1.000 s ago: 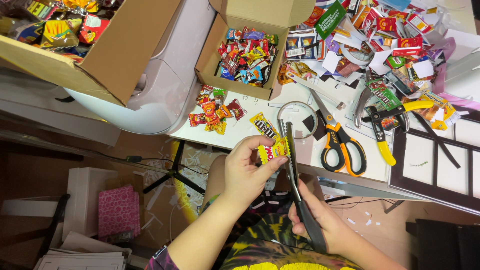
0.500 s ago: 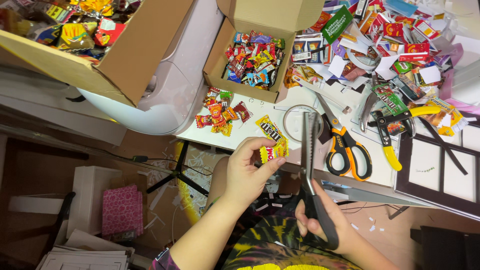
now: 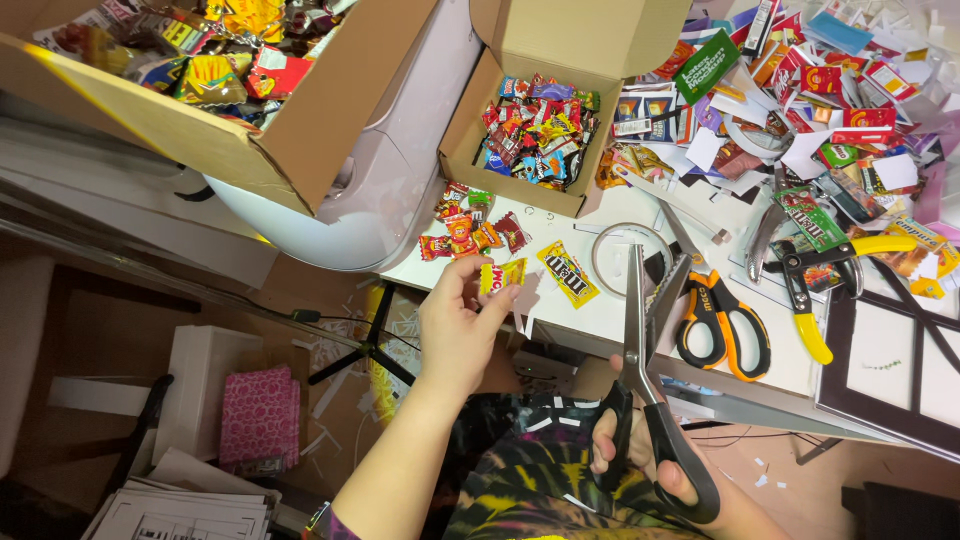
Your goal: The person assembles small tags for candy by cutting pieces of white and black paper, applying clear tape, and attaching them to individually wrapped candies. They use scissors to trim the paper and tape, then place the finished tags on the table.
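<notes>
At the upper left of the frame a big open box (image 3: pixel 200 120) holds bright packets. Toward the centre, the left hand (image 3: pixel 460 335) pinches a small yellow wrapper (image 3: pixel 501 274) between thumb and fingertips, just above the edge of the white surface (image 3: pixel 600 320). A yellow candy packet (image 3: pixel 568 274) lies just right of it. At lower centre-right, the right hand (image 3: pixel 640 455) grips black scissors (image 3: pixel 645 380), blades parted and pointing up. Orange scissors (image 3: pixel 722 325) lie further right.
</notes>
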